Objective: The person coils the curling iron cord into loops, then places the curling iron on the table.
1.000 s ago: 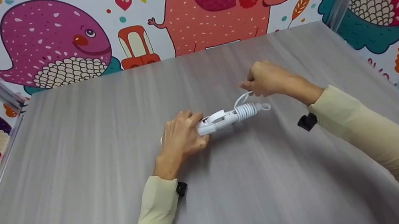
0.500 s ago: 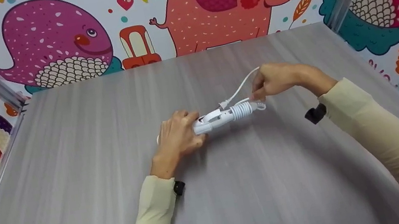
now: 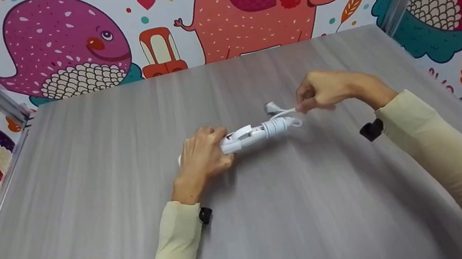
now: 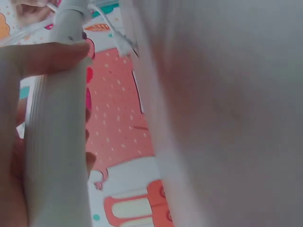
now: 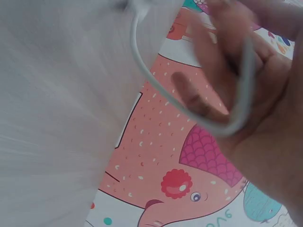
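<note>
Left hand (image 3: 203,154) hides a chunk of the white tool (image 3: 232,146), and the left wrist cam crops it. Cord (image 5: 247,80) is smeary on the right wrist cam, plug (image 3: 273,107) kinda blurry on the head cam.

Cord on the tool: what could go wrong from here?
The cord is wound closely round the tool, so a sharp pull by the right hand might tighten or tangle it. The plug is in neither hand and could swing and snag. A hard tug might also twist the tool in the left hand.
</note>
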Motion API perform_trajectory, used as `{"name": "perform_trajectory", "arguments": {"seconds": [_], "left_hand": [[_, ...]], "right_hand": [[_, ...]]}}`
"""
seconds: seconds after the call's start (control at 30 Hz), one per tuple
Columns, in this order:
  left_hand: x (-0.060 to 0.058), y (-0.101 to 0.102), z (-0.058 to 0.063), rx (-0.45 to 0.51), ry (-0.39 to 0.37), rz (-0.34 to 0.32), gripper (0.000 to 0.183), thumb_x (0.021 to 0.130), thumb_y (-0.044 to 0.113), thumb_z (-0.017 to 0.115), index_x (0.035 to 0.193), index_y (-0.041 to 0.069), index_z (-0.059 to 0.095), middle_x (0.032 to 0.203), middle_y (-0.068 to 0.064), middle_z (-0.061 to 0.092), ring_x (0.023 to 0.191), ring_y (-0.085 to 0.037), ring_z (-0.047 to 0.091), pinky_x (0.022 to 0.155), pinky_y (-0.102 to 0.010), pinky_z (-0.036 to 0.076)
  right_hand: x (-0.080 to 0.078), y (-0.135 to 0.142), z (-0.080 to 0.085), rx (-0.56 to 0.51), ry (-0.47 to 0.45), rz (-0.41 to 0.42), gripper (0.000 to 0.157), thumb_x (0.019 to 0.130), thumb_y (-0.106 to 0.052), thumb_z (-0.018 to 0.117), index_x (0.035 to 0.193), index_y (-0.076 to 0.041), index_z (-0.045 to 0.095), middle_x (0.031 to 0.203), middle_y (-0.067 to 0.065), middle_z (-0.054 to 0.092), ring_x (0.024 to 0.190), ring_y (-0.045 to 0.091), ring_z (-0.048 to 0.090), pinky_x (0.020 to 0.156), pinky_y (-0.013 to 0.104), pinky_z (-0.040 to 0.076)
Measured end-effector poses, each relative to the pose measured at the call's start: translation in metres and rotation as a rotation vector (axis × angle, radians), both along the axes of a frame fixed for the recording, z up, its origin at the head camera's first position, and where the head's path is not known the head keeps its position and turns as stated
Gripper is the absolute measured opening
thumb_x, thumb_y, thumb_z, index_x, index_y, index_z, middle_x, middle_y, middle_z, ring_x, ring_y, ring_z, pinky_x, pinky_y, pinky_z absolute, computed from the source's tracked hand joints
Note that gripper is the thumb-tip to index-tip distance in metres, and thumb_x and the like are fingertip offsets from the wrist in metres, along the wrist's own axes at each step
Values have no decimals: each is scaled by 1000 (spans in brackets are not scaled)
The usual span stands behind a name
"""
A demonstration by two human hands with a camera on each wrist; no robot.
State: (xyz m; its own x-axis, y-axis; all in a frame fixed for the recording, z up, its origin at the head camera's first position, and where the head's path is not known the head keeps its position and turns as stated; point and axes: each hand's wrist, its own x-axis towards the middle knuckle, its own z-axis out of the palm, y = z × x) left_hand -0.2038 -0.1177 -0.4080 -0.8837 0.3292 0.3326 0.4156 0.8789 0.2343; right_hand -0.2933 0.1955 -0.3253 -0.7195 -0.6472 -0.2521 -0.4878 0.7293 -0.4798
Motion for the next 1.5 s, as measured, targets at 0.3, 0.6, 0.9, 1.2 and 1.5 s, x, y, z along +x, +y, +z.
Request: {"name": "perform_trajectory", "arguments": {"seconds": [0.3,0.6,0.9,1.2,1.5], "left_hand": [[-2,0,-3,4,-20,3,40,75,26,77,109,7,68,97,-17,68,84,-33,64,67,-50,53],[2,6,-4,-32,-68,-8,42,76,25,76,114,9,67,99,-15,67,86,-32,63,70,-50,54],[3,8,-5,-41,-40,-16,39,75,24,76,110,9,68,97,-15,67,84,-31,63,69,-50,53],[5,11,-7,-50,-2,-47,36,73,24,75,105,10,69,90,-12,66,78,-29,62,67,-49,53],[5,15,-7,-40,44,-96,32,70,23,76,99,10,69,84,-11,65,73,-28,61,63,-48,52]], "right_hand": [[2,-8,-1,-211,74,-219,26,98,-32,64,96,-8,74,60,3,48,55,15,38,49,25,34],[12,-39,-9,-287,161,-238,22,97,-25,67,99,-5,76,89,12,75,62,16,46,54,25,36],[24,-56,-10,-283,207,-234,26,96,-31,67,101,-7,76,86,9,74,70,20,55,62,28,44],[16,-64,-17,-280,257,-258,27,96,-28,66,104,-5,77,94,11,77,72,19,56,66,30,43],[15,-68,-23,-279,298,-360,28,97,-28,66,98,-2,77,82,12,72,63,16,46,56,29,34]]}}
